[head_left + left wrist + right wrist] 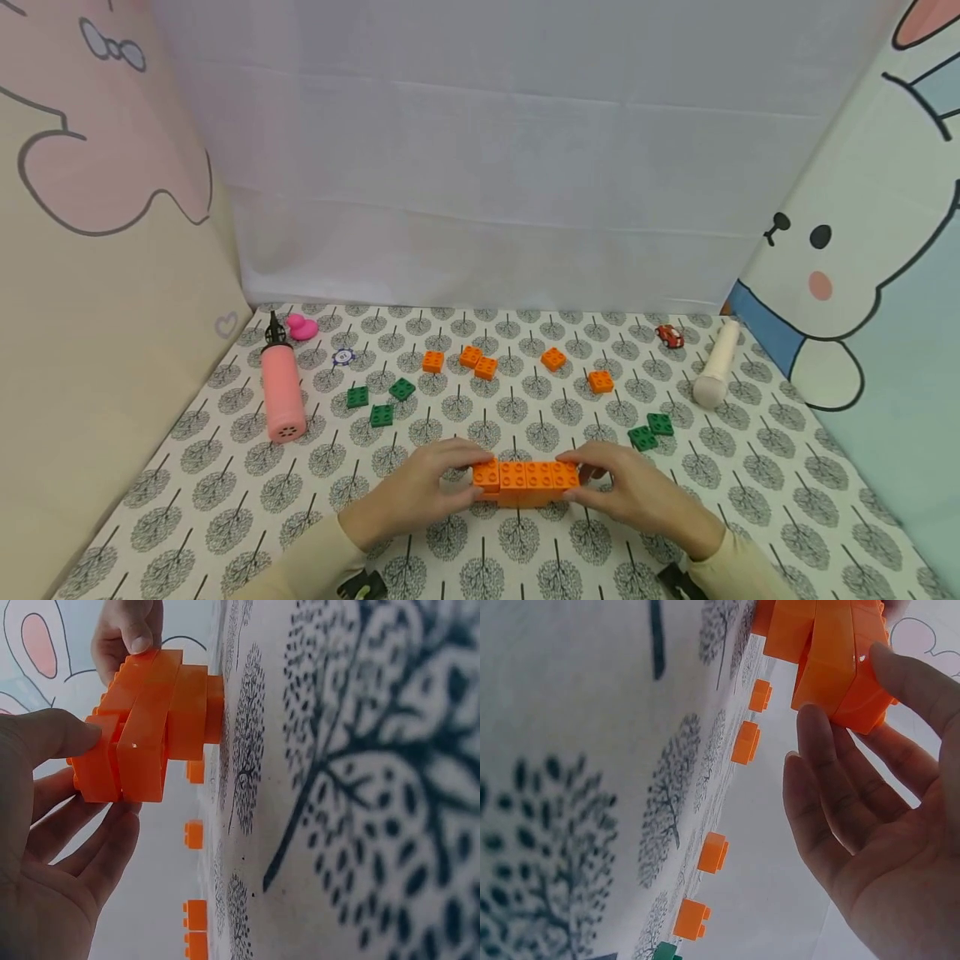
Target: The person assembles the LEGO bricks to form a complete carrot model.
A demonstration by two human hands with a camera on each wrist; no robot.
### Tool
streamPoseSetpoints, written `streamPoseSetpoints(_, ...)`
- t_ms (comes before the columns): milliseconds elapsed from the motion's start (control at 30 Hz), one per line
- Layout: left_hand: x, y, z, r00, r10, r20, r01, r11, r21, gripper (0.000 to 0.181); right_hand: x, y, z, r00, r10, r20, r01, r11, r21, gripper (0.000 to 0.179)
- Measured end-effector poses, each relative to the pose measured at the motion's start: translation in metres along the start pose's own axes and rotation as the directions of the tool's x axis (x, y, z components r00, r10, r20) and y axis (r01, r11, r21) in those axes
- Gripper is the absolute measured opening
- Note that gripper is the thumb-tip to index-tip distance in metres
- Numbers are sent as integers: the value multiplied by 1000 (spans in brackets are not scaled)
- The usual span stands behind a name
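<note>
Before me on the table stands a stack of orange toy building bricks (527, 476), its studs facing up. It is narrow at the base and widens step by step toward the top, as the left wrist view shows of the brick stack (154, 712). My left hand (431, 479) pinches the brick at the stack's left end, thumb on the near side and fingers on the far side. A thin gap shows below that end brick (97, 761). At the opposite end, my right hand (630, 487) pinches the top brick (864, 690) between thumb and fingers.
Behind the stack lie several loose orange bricks (553, 359). Green bricks (381, 415) lie left, and two more green bricks (643, 438) right. Farther out are a pink cylinder (282, 392), a pink duck (302, 327), a blue-white chip (343, 357), a red toy car (670, 336) and a white cylinder (717, 367).
</note>
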State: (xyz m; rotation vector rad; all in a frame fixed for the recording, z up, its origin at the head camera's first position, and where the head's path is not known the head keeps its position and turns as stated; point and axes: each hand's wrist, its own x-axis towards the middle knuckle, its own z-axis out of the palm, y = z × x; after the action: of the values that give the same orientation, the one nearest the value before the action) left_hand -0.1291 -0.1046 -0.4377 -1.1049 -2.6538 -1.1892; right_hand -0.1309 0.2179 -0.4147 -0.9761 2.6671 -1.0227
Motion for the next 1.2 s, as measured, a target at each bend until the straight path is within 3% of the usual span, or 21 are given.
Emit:
streamPoseSetpoints(167,0,1,0,999,-20,27,21,999,-25,42,0,0,0,1000,2,0,-2,1000,-1,43)
streamPoseSetpoints(333,-1,0,0,996,-68,66,75,990,-118,46,0,0,1,1000,0,-10,0,1000,-5,41)
streamPoseSetpoints(467,-2,0,0,983,-141,116,164,962,-219,51,0,1,1,1000,2,-13,-2,1000,-3,40)
streamPoseSetpoints(633,-2,1,0,963,-230,142,262,924,-280,49,-1,0,0,1000,15,-10,-15,1000,-2,41)
streamPoseSetpoints(800,-1,2,2,953,-274,129,301,904,-305,48,-1,0,0,1000,6,-13,-6,1000,-1,42)
streamPoseSetpoints(1200,3,2,0,938,-317,143,347,888,-301,42,-1,3,1,1000,10,-17,-10,1000,4,44)
